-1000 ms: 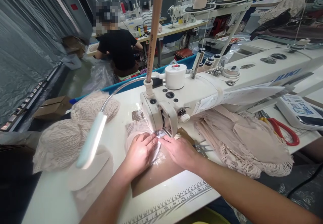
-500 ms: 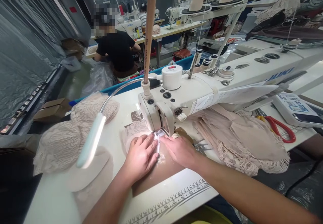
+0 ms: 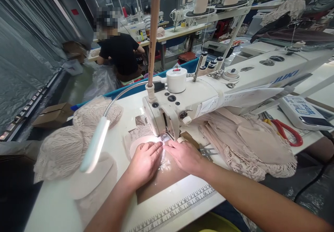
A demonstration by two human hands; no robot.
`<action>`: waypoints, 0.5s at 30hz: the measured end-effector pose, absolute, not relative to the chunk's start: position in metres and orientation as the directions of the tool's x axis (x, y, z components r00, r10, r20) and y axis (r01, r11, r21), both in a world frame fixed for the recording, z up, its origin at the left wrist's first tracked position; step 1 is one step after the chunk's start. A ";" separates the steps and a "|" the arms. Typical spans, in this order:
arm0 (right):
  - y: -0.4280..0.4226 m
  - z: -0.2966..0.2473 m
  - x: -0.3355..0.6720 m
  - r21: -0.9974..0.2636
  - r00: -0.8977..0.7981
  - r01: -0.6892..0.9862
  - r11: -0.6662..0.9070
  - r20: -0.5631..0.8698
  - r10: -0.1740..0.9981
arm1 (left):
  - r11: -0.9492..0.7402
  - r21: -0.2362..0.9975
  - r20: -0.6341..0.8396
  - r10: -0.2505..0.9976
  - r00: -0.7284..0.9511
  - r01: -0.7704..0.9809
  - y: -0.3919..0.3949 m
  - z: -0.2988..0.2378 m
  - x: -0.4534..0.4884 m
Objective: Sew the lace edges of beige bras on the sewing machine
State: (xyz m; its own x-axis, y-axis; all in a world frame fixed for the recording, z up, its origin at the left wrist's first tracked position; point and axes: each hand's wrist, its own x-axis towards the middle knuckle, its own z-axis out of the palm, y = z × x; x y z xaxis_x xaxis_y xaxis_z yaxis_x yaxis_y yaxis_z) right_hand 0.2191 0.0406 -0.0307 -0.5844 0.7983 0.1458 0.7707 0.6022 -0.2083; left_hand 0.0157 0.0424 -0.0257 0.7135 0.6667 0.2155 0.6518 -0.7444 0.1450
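Head camera: from here I see the left hand (image 3: 146, 162), fingers close together, pressing on pale beige, lace-patterned fabric (image 3: 134, 138) beneath the head of a white, long-armed sewing machine (image 3: 191, 98). The right hand (image 3: 186, 157) bends close beside it; whether either pinches cloth, I cannot tell. A slim, tube-shaped white lamp (image 3: 95, 145) glows nearby.
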 end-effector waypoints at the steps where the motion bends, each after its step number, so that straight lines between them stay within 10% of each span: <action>1: 0.040 -0.030 0.218 -0.208 -0.578 0.777 0.594 0.141 0.804 | -0.744 0.139 0.212 0.667 0.714 0.653 0.042 -0.025 0.016; 15: 0.039 -0.041 0.224 -0.267 -0.516 0.781 0.564 0.233 0.824 | -0.738 0.264 0.282 0.675 0.682 0.621 0.040 -0.024 0.012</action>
